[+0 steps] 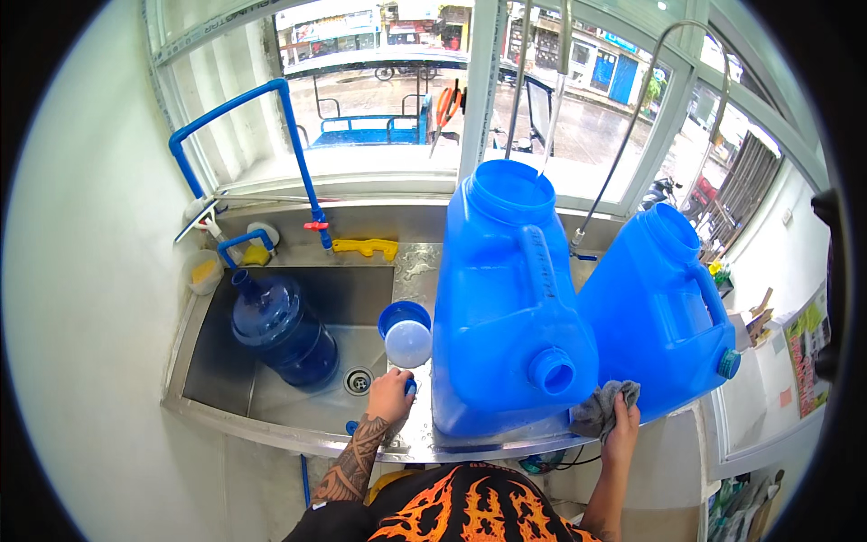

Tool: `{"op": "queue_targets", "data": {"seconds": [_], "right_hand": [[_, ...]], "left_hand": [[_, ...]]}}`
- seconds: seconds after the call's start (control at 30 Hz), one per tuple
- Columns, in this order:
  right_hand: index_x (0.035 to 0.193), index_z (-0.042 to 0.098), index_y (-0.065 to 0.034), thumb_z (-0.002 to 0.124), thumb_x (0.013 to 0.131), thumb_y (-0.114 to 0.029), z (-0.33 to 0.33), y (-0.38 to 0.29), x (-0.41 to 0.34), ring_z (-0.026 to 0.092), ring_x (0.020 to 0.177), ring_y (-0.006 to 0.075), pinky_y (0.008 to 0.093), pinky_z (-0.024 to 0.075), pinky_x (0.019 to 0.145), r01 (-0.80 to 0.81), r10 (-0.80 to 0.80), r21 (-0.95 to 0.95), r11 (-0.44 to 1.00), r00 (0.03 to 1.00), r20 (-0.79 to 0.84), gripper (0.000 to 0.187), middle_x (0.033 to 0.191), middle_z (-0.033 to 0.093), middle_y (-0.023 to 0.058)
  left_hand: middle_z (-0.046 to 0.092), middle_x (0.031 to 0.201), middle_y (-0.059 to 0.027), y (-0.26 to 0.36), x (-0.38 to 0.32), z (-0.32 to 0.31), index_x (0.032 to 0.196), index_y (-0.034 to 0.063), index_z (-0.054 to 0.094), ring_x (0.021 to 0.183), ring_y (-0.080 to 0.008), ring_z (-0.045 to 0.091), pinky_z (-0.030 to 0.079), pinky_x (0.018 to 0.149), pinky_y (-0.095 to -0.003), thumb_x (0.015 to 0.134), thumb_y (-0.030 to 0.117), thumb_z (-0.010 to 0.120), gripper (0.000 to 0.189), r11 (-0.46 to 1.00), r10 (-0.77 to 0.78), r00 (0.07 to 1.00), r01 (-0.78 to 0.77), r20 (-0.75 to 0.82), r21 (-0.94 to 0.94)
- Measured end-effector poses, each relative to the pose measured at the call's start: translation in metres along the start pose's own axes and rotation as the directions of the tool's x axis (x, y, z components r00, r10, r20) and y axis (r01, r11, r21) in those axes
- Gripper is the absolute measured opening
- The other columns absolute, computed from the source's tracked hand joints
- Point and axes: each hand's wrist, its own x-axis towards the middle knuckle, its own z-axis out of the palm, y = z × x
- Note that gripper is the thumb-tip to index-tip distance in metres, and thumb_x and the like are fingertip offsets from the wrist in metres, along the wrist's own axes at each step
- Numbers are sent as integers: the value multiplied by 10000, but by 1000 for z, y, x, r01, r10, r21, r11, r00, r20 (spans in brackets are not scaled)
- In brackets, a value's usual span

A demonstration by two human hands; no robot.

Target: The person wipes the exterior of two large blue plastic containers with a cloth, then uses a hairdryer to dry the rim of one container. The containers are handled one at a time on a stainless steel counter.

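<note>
My left hand (393,395) is closed around a small blue cap (410,387) over the steel counter, just left of a large blue jug. In my right hand (622,421) is a crumpled grey cloth (603,410), at the lower right corner of that jug. The large blue plastic jug (501,284) has its wide top mouth uncovered, with a clear stream entering from a steel spout above; its small lower spout (557,371) is uncapped. To the right a second blue jug (650,311) has an uncovered top and a capped spout (729,364). Two round lids (408,344) lie beside the first jug.
A round blue water bottle (284,332) stands in the steel sink (311,406) at left. Behind it are blue pipes (298,142) with a red valve handle and a yellow plastic tool (366,248). A curved steel pipe (630,129) rises between the jugs, before the windows.
</note>
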Motion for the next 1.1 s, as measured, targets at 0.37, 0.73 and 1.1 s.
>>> {"op": "queue_targets", "data": {"seconds": [0.37,0.73,1.1], "right_hand": [[1052,672,6,589,1025,-146,23,-10,12,578,869,89,262,467,798,130,-114,-72,989,976,185,176,954,675,11],[1129,682,23,584,1047,-206,13,-17,12,645,930,130,302,518,845,66,-75,55,996,979,191,262,1037,712,58],[1140,679,13,591,1041,-204,1,-12,7,640,850,114,289,532,757,89,-72,-61,994,967,245,254,983,714,46]], "left_hand": [[692,1125,-86,-12,-7,-23,1066,77,693,1086,-291,630,344,1103,-586,762,170,792,333,974,77,861,-172,-502,-146],[680,1175,-161,174,-24,-190,1037,46,659,1050,-310,656,517,928,-392,729,94,855,369,551,321,473,-798,-820,-244],[683,1148,-87,229,-35,-235,1091,110,737,1005,-285,654,527,900,-414,720,112,877,396,615,700,531,-789,-477,25]]}}
